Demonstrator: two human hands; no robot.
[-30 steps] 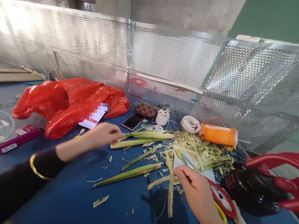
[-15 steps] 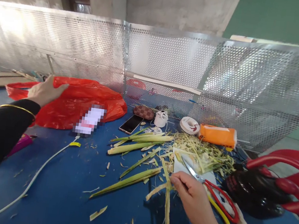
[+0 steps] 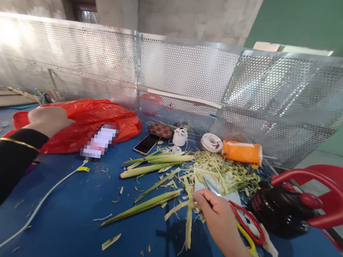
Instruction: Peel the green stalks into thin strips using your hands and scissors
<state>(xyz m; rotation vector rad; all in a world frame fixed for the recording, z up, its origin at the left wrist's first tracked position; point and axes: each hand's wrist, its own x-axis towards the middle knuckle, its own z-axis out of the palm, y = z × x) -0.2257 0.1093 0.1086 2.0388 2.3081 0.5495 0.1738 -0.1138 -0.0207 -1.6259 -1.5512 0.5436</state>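
My left hand [image 3: 50, 121] is on the left part of a crumpled red plastic bag [image 3: 110, 114], closed over its film. The hand is a little blurred and its fingertips are hidden. At the right, my right hand [image 3: 215, 214] pinches crossed pale-green plant strips [image 3: 189, 223] between thumb and fingers, just above the blue table. Just beyond that hand, scissors with red handles [image 3: 254, 230] and a yellow-handled tool [image 3: 248, 242] lie partly under the wrist. Long green husk-like leaves [image 3: 142, 209] lie to the left of the strips.
A heap of shredded strips [image 3: 229, 172] lies behind my right hand. A black pot with a red handle [image 3: 287, 209] stands right. Farther back are an orange pack [image 3: 242, 151], a tape roll [image 3: 211, 142] and a dark phone [image 3: 147, 143]. A white cable [image 3: 50, 195] runs from a blurred-out phone.
My left hand has come down from spread fingers to closed on the red bag, whose left end has shifted inward. My right hand keeps holding the strips. The view has tilted up slightly.
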